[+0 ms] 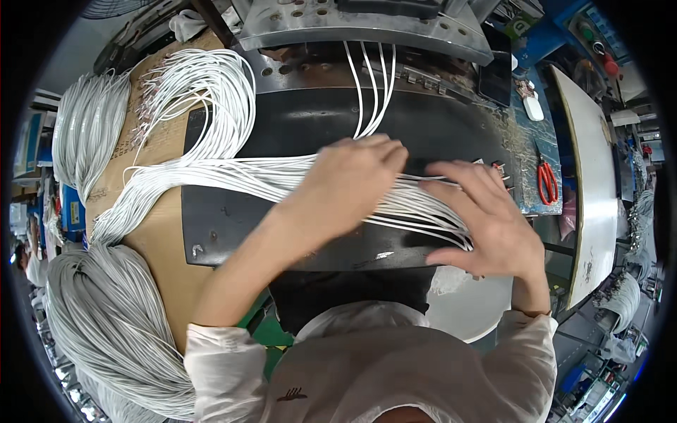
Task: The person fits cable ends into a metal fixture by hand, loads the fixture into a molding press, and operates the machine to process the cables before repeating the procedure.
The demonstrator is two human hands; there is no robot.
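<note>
Round pale tub [474, 307], rough whitish matter [448, 280] inside, beyond black smooth sheet's [236, 229] near edge. Slender white cables [247, 174]: left hand [345, 185] atop, fingers bunched, pinch hidden; right hand [491, 220] fingers spread.

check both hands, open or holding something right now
Left hand: curled over the white cables; whether it grips them cannot be told.
Right hand: open, fingers spread by the same cables.

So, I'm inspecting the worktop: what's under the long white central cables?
Glossy black sheeting shows beside the white cables, flat tan board beside their left stretch; whatever lies directly beneath is covered.
</note>
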